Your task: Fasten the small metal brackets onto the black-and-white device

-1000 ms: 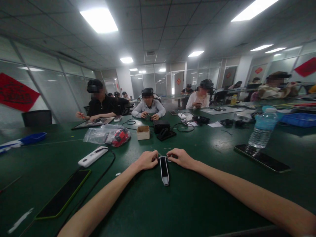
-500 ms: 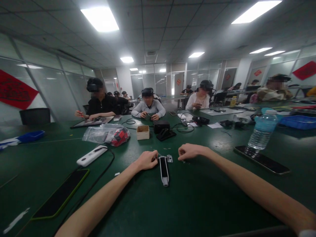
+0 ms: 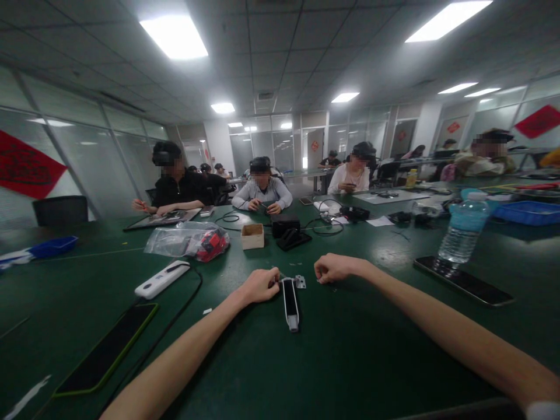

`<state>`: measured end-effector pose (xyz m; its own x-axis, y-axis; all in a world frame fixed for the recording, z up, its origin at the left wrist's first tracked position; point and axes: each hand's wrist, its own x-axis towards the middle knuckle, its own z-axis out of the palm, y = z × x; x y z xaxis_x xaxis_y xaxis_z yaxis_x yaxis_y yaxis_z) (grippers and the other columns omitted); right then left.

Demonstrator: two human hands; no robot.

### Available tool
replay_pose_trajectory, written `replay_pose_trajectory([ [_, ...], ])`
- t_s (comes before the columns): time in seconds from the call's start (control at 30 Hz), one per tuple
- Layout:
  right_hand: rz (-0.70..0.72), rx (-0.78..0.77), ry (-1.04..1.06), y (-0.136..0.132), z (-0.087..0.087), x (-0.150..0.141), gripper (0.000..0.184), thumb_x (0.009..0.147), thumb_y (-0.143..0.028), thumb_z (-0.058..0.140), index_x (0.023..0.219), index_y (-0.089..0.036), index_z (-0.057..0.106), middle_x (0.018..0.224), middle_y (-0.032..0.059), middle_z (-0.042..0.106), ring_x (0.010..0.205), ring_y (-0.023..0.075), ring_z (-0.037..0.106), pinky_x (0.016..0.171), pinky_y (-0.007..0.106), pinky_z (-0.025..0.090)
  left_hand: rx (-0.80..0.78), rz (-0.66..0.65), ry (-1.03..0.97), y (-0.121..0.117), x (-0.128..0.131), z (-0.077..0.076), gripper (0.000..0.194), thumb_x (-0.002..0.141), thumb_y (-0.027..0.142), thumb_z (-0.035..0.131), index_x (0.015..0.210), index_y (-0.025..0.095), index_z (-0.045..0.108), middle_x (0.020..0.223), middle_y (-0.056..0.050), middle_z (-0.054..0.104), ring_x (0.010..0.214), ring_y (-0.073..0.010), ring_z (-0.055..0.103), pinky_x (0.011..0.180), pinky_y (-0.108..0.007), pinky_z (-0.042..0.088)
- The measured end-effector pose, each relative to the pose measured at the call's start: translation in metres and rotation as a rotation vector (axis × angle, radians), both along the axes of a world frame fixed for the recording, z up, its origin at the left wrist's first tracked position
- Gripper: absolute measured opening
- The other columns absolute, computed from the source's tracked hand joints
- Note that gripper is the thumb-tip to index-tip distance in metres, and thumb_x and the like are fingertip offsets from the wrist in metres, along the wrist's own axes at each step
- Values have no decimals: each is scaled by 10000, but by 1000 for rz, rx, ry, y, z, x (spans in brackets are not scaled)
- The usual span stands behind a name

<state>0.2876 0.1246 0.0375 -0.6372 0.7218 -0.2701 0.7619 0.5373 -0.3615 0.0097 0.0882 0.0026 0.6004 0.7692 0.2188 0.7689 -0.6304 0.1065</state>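
On the green table in front of me lies a slim, long device (image 3: 290,304) with a pale frame and a black face. My left hand (image 3: 262,284) rests at its upper left end, fingers curled in; whatever they hold is hidden. Beside the device's top end is a small metal plate with holes (image 3: 300,282). To the right of that plate, my right hand (image 3: 332,268) has its fingertips pinched together low over the table. A tiny pale speck shows at those fingertips, too small to name. Several tiny bits lie on the table just below this hand.
Farther off stand a small open box (image 3: 252,237), a black box (image 3: 286,225) and a plastic bag with red things (image 3: 188,240). A white power strip (image 3: 161,280) and a green-edged phone (image 3: 109,347) lie left. At right, a water bottle (image 3: 464,230) stands by a black phone (image 3: 464,281). People sit opposite.
My right hand has shifted very slightly left, its fingertips moving off the tiny bits on the table. My left hand and the slim device stay in place.
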Motion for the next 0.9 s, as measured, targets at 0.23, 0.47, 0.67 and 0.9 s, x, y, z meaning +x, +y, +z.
replay_pose_trajectory([
  [0.23,-8,247,174,-2,-20,-19,162,812,-310,554,867,-174,622,819,31,621,715,150,563,595,228,393,22,43,4,1,1,0,125,775,243,476,885,197,516,698,6,601,630,-153,573,563,-228,349],
  [0.47,-119,276,123,-3,-9,-12,243,763,-399,610,850,-172,607,818,52,625,714,174,574,600,256,404,14,196,5,2,3,0,134,790,266,467,884,192,528,735,-20,623,677,-175,593,589,-246,363],
  [0.67,-192,-193,-198,-5,8,12,325,571,-318,751,823,-176,603,622,-7,613,528,150,581,504,246,426,14,212,1,2,4,0,124,790,282,477,863,196,528,729,-15,621,666,-175,591,571,-248,353],
  [0.9,-82,-14,37,3,-5,-2,160,733,-291,629,842,-173,628,765,24,632,677,139,574,570,222,396,17,202,-2,1,4,0,123,787,272,477,870,198,529,719,-10,626,660,-174,593,551,-243,336],
])
